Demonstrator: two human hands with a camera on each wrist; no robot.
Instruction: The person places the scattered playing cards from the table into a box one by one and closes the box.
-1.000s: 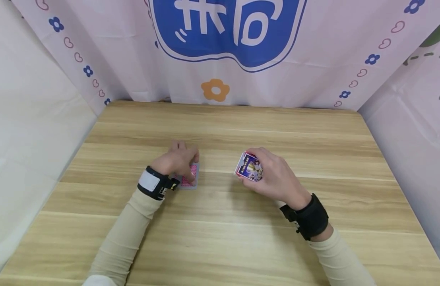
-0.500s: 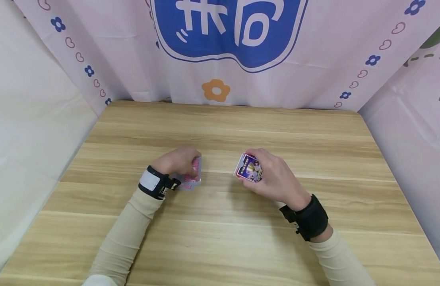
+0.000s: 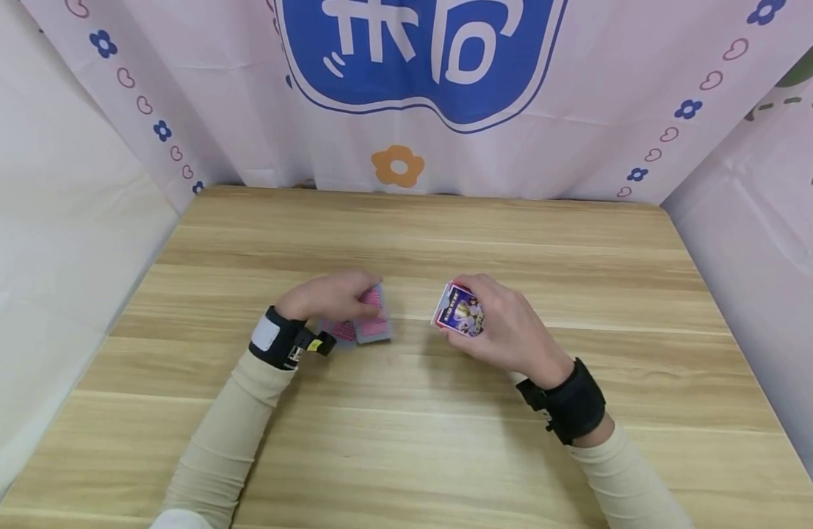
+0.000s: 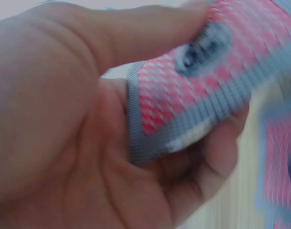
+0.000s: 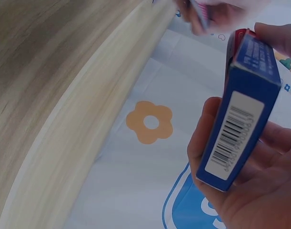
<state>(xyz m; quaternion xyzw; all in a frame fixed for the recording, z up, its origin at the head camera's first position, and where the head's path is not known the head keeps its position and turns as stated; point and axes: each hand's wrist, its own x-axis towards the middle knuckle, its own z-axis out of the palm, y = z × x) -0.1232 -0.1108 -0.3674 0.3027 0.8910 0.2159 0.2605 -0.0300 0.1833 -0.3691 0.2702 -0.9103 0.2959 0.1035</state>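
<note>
In the head view my left hand grips playing cards with pink-red patterned backs. The left wrist view shows its thumb across the backs of these cards, with fingers curled beneath. More cards lie on the table just left of the held ones, partly covered by the hand. To the right, my right hand holds a small blue card box with a trophy picture, thumb and fingers on opposite sides. A white barcode label shows on the box in the right wrist view.
The wood-grain table spreads around both hands. A white printed curtain hangs along its back edge, and pale sheets close off the sides. Each wrist wears a black strap.
My left hand has lifted cards off those on the table and moved them right, towards the box. The right hand and its card box have stayed in place.
</note>
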